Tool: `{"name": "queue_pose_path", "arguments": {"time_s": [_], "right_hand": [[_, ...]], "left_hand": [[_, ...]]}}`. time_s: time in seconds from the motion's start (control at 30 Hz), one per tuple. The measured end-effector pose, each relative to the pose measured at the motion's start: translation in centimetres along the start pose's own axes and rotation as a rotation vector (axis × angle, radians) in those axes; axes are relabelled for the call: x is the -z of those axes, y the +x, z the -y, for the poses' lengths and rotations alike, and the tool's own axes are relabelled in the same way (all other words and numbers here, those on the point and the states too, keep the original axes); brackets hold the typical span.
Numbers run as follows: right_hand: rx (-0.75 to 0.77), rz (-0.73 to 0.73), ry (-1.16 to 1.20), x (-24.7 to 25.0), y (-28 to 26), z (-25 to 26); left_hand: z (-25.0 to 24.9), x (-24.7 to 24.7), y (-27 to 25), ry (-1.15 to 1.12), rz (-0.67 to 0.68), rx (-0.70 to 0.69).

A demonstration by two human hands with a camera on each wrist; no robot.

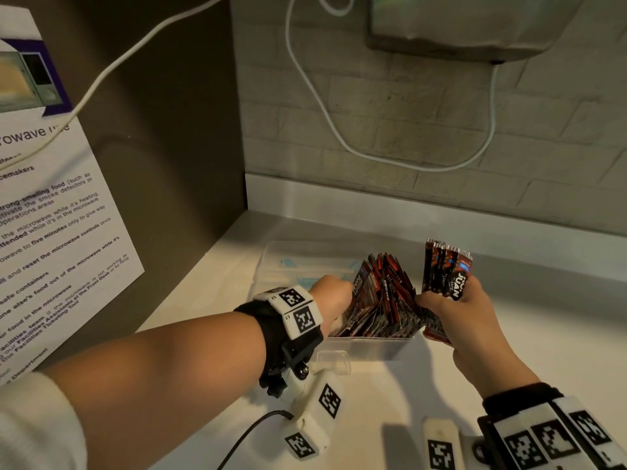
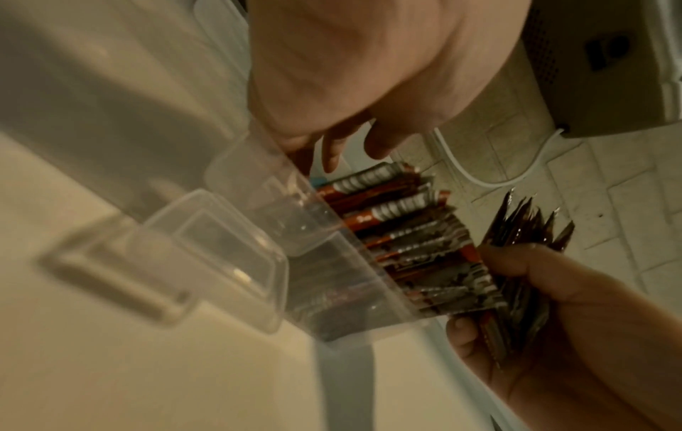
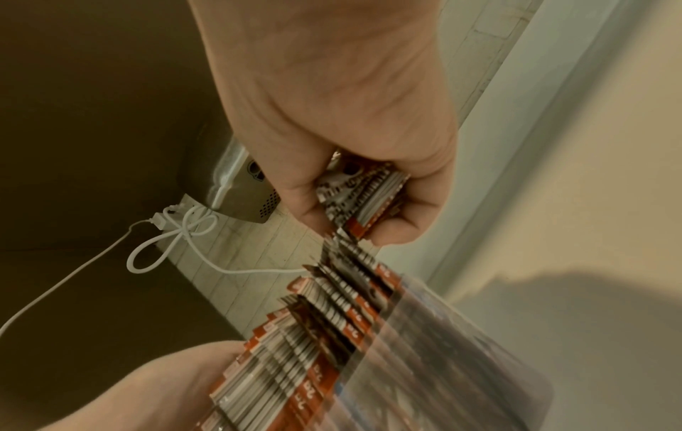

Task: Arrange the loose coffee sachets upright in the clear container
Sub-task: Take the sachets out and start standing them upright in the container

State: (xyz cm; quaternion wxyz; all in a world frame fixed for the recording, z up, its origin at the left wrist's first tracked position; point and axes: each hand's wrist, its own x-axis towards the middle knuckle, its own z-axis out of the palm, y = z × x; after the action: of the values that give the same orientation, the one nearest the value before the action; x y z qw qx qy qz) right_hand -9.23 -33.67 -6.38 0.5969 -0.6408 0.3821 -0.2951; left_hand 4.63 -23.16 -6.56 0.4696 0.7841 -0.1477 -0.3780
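A clear plastic container (image 1: 369,347) stands on the white counter. A row of red and black coffee sachets (image 1: 383,300) stands in it, fanned and leaning. My left hand (image 1: 334,298) reaches into the container at the row's left end, its fingers (image 2: 332,151) hanging down against the sachets (image 2: 406,233). My right hand (image 1: 451,300) grips a thick bundle of sachets (image 1: 444,266) upright at the row's right end. The right wrist view shows the gripped bundle (image 3: 365,198) just above the row (image 3: 332,320), with my left hand (image 3: 166,387) at the far end.
A clear flap (image 1: 334,361) sticks out from the container's near wall. A brown side panel (image 1: 169,130) with a printed notice (image 1: 51,215) closes the left. Behind is a tiled wall with a looping white cable (image 1: 339,130) and a mounted device (image 1: 475,28). Bare counter (image 1: 526,334) lies to the right.
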Motion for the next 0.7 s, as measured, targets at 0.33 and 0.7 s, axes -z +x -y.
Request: {"name": "queue_pose_path", "arguments": {"time_s": [0.33, 0.7], "right_hand": [[-0.001, -0.006, -0.005, 0.2, 0.1, 0.2], [-0.011, -0.02, -0.008, 0.1, 0.0, 0.5]], "left_hand": [[-1.7, -0.3, -0.2, -0.187, 0.242, 0.184], [-1.9, 0.1, -1.1, -0.105, 0.177, 0.161]]}}
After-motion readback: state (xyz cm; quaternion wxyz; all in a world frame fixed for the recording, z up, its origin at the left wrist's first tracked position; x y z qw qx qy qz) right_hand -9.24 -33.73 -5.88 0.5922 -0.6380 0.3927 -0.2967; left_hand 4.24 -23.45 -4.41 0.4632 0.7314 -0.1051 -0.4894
